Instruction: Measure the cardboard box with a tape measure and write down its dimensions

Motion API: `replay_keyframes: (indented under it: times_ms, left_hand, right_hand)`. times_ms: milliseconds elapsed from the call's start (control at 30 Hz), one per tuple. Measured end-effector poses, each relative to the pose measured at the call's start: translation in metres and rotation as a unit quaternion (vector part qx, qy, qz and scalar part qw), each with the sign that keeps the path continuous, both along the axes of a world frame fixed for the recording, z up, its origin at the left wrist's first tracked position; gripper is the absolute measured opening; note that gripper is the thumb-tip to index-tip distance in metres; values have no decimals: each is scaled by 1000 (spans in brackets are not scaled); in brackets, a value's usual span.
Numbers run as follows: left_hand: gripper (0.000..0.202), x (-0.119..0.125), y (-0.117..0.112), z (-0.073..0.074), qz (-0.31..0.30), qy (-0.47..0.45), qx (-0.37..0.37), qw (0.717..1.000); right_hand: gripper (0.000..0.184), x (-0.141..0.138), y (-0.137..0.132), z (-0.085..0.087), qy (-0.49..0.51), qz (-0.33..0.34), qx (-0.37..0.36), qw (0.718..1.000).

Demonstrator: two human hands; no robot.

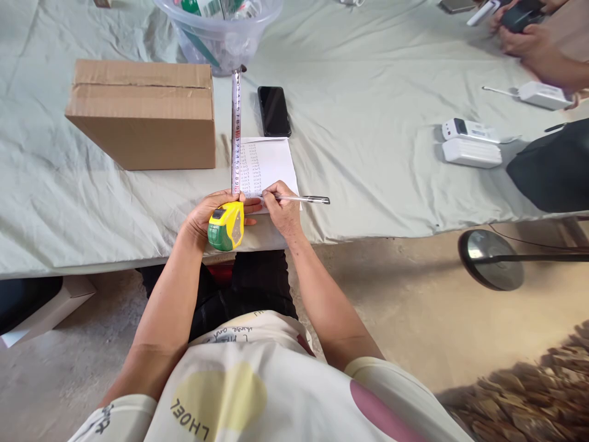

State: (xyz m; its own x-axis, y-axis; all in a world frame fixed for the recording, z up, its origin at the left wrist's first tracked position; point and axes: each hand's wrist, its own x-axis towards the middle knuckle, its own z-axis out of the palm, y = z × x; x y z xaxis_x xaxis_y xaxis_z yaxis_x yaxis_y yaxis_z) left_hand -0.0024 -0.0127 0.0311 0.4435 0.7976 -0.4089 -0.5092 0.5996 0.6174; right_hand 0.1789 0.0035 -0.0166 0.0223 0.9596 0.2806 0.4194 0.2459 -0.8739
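Note:
My left hand (pixel 205 212) is closed around a yellow and green tape measure (pixel 226 226) near the table's front edge. Its metal blade (pixel 236 132) is drawn out away from me, with the hooked end by a plastic tub. In my right hand (pixel 283 212) a pen (pixel 309 199) is pinched, its writing end over a white sheet of paper (pixel 273 161). Columns of small handwriting cover the sheet's left part. Some left fingers lie on the paper's lower edge. To the left of the blade stands a closed cardboard box (pixel 147 116), apart from both hands.
A black phone (pixel 274 111) lies just beyond the paper. The clear tub (pixel 221 46) holds several packets. At the right are white power strips (pixel 472 150), a dark bag (pixel 552 166) and another person's hands (pixel 529 43) on a dark object. A round black base (pixel 490 261) stands on the floor.

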Motion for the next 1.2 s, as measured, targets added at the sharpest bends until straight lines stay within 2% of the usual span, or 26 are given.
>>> replay_keyframes:
  times_ms: [200, 500, 733, 1200]
  left_hand:
    - [3, 0, -2, 1, 3, 6, 9, 1000]
    - [4, -1, 1, -4, 5, 2, -5, 1000]
    - [4, 0, -1, 3, 7, 9, 0, 1000]
    - [4, 1, -2, 4, 7, 6, -3, 1000]
  right_hand:
    - [16, 0, 0, 0, -4, 4, 7, 1000]
    - [16, 1, -1, -3, 18, -43, 16, 999]
    - [15, 1, 0, -4, 8, -18, 2, 1000]
    - [16, 0, 0, -2, -1, -15, 1, 1000]
